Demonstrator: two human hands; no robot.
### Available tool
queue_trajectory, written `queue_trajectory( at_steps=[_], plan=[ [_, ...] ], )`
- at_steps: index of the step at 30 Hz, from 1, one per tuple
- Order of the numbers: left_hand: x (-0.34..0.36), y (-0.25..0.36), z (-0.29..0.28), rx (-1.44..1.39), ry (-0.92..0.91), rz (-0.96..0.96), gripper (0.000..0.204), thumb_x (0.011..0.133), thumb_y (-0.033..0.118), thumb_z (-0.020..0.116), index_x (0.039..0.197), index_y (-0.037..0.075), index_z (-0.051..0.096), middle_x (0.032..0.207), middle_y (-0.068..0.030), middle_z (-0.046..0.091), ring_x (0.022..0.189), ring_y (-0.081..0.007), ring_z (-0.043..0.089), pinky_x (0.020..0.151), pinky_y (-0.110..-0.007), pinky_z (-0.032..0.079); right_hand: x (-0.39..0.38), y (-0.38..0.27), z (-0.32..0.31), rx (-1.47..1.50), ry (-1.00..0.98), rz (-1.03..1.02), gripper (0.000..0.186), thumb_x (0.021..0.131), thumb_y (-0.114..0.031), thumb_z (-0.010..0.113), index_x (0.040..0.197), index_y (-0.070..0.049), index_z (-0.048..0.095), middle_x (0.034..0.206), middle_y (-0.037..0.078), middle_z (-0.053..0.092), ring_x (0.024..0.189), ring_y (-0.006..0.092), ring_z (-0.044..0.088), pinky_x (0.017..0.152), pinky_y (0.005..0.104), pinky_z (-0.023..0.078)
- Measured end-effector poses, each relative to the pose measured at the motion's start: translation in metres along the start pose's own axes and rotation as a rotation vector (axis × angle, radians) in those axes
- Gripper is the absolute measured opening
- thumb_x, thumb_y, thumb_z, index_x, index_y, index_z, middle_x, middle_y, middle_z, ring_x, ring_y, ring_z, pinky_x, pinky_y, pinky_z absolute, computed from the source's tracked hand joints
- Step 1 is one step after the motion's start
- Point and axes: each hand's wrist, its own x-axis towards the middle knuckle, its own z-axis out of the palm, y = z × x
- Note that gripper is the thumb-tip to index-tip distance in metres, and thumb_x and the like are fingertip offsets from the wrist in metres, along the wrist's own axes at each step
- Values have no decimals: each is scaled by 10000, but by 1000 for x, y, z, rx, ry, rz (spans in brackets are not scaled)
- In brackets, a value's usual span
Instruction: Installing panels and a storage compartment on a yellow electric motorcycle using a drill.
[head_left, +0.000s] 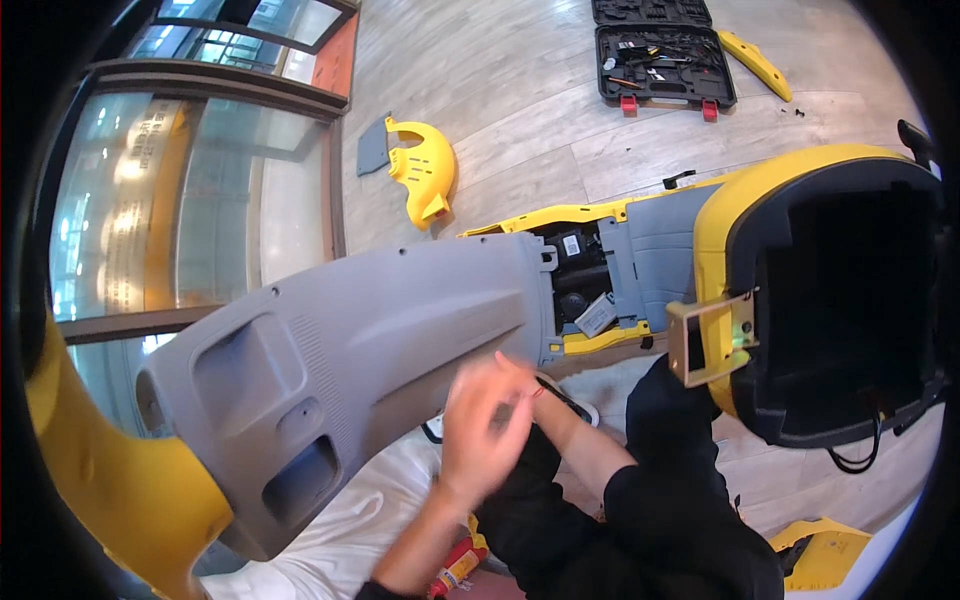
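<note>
My left hand (482, 425) and my right hand (516, 373) meet in front of the grey plastic panel (420, 300) of a yellow scooter. Motion smears both, and the left hand partly covers the right, so their fingers and anything between them cannot be made out. A red band circles my right wrist. Just beyond the hands is an uncovered bay (580, 265) holding black parts and a loose-looking grey labelled box (597, 315). To the right, a gold-coloured metal bracket (688, 345) sticks out beside the black storage bucket (835, 290) in its yellow surround.
An open black tool case (665, 65) lies on the wood-look floor at the back. Beside it are a yellow curved strip (757, 66) and small screws (799, 113). A yellow fender (428, 170) rests near the glass doors. White fabric (350, 530) and a red-yellow container (458, 568) are low down.
</note>
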Motion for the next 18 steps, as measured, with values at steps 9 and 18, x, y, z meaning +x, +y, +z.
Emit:
queue_trajectory(
  at_steps=[9,18],
  plan=[
    [189,-201,67,1094,-570,-55,460,856,461,510,1066,59,586,1041,-141,611,1039,-308,549,856,-408,454,-51,-18,61,147,166,23,849,749,-543,678,1395,-170,272,1365,122,356,1253,333,353,1005,544,320],
    [214,-218,63,921,-673,-268,481,831,505,550,989,56,618,946,-156,656,931,-309,616,780,-415,489,-43,-17,50,-17,231,-5,779,759,-577,646,1298,-70,401,1259,95,461,1085,274,517,941,445,433]
  ],
)
